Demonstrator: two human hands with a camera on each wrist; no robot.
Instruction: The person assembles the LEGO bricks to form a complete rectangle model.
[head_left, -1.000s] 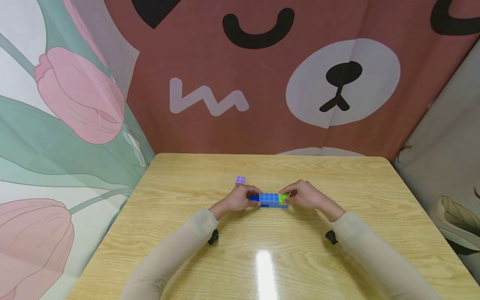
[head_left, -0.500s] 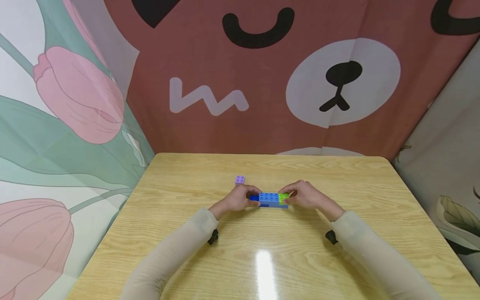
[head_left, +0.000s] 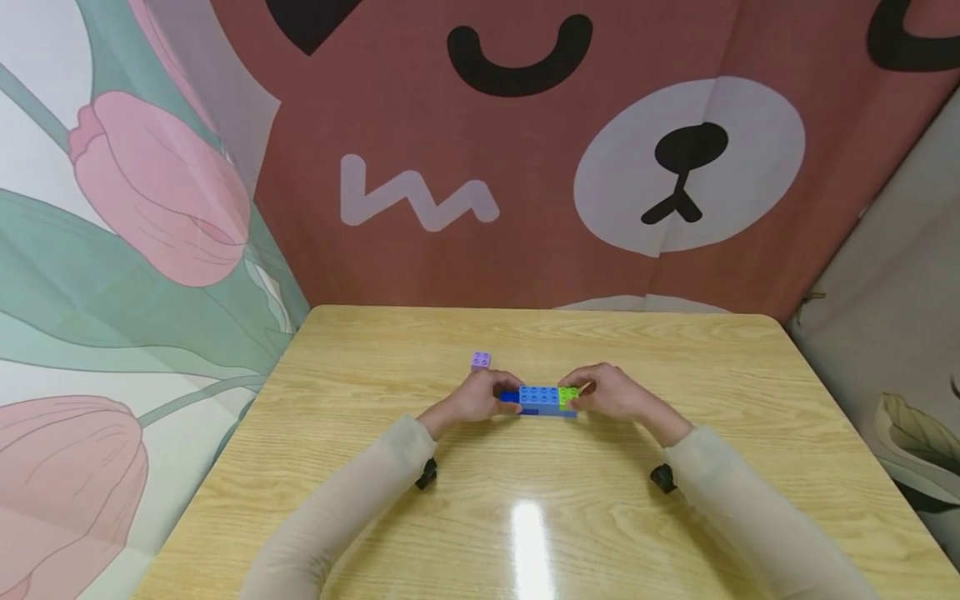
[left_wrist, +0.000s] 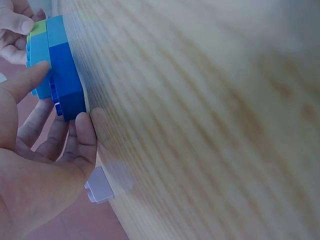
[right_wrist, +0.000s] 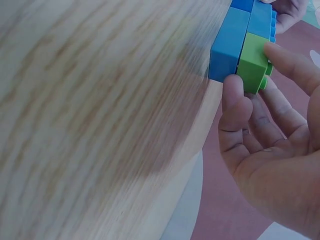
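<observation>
A two-layer row of toy building bricks stands on the table, between both hands. Its lower layer has a dark blue brick [left_wrist: 69, 80] at the left and a medium blue brick [right_wrist: 228, 47] at the right. On top are a long light blue brick [head_left: 538, 395] and, flush against its right end, a small lime green brick [right_wrist: 253, 62]. My left hand [head_left: 476, 397] pinches the light blue brick near its left end, thumb in front and fingers behind. With thumb and fingers, my right hand [head_left: 613, 392] pinches the green brick. Fingertips behind the row are partly hidden.
A small purple brick [head_left: 482, 359] lies behind my left hand; the left wrist view shows it near the table's far edge. The wooden table [head_left: 600, 533] ends at a printed curtain [head_left: 420, 267]. Dark wrist cameras sit under both sleeves.
Both hands keep their hold and the bricks stay in place. Only a very slight shift of the head view shows.
</observation>
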